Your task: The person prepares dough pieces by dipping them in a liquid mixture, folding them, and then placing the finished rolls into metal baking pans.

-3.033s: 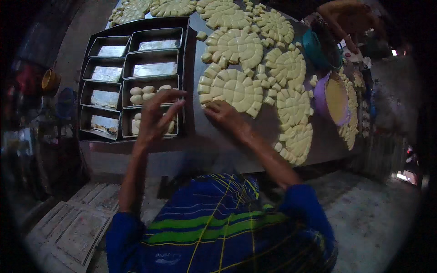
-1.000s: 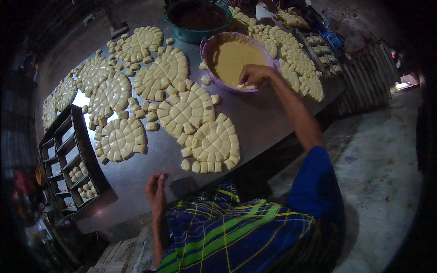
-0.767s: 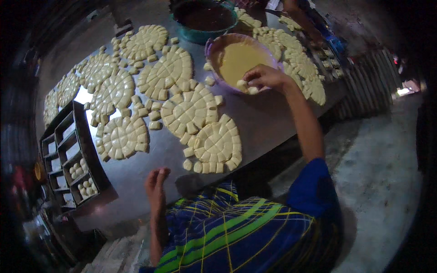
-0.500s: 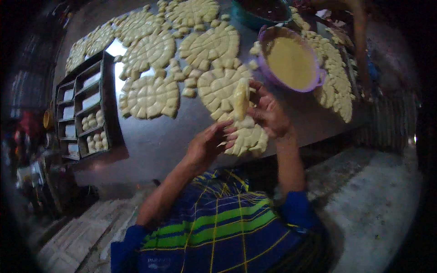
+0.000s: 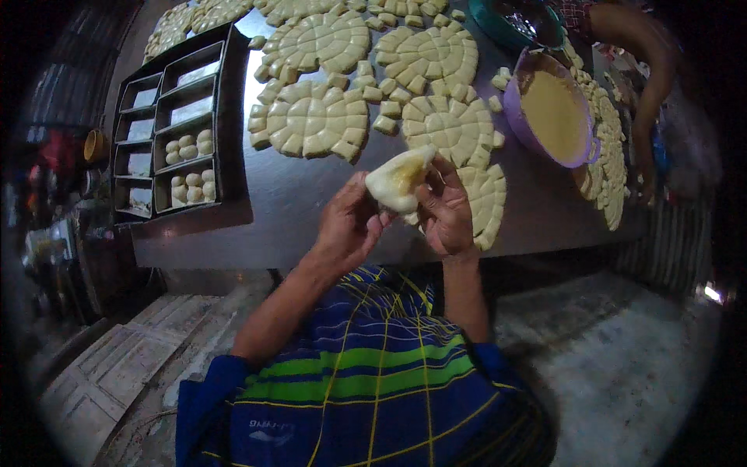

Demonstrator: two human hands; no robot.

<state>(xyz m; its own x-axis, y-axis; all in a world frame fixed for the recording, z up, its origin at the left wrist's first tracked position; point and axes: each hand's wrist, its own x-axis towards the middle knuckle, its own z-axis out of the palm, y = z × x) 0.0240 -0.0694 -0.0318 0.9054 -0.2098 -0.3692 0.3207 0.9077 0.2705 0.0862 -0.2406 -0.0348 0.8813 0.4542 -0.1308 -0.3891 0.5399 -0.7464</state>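
A flattened piece of pale dough (image 5: 384,187) is held up in front of me, cupped around a smear of yellow filling (image 5: 410,177). My left hand (image 5: 347,227) is closed on its left edge and underside. At the other edge, my right hand (image 5: 447,208) grips the dough with thumb and fingers. Beneath and beside my right hand lies a scored slab of dough (image 5: 486,204) at the table's near edge. Farther right stands a purple basin (image 5: 517,115) holding yellow paste (image 5: 554,117).
Several scored dough slabs (image 5: 311,117) and loose cut pieces cover the metal table (image 5: 311,198). On the left, a dark compartmented tray (image 5: 232,117) holds dough balls (image 5: 189,148) in two compartments. A teal basin (image 5: 492,22) stands at the back; another person's arm (image 5: 650,74) reaches in at right.
The dough, earlier edge-on in my right hand, now faces me with its filling showing. My left hand has come up from apart and taken its left side. The view has shifted.
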